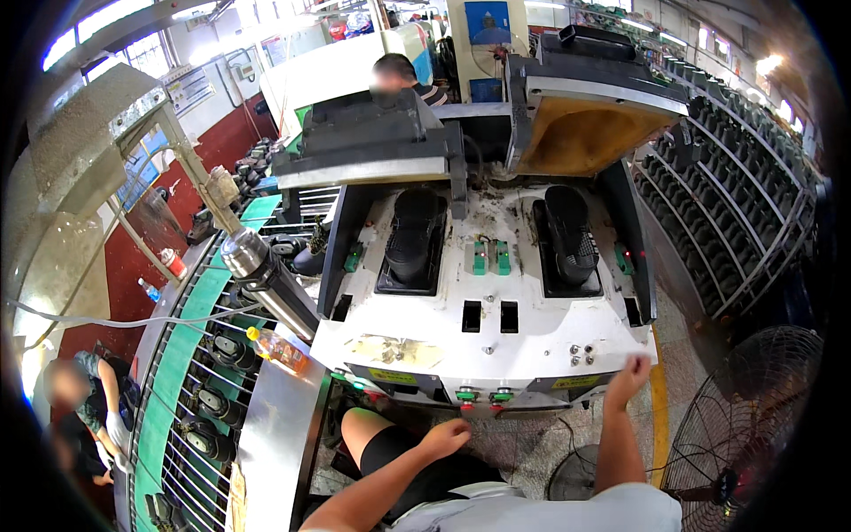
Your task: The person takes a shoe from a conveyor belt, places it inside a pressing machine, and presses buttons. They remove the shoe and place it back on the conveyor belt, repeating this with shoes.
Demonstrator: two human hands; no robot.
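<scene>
— Which hand is nearer the machine?

— The right hand (628,374). It is raised at the front right corner of the white press (496,332), fingers curled together, holding nothing, just beside the small silver buttons (581,355).

— And the left hand (446,436)?

— Lower, loosely closed and empty, just below the green and red buttons (483,396). The two black boots (415,238) sit farther back, lengthwise away from the person.

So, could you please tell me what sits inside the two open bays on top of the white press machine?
Each bay of the white press machine holds one black shoe, the left shoe and right shoe. The trays beneath them are mostly covered.
</scene>
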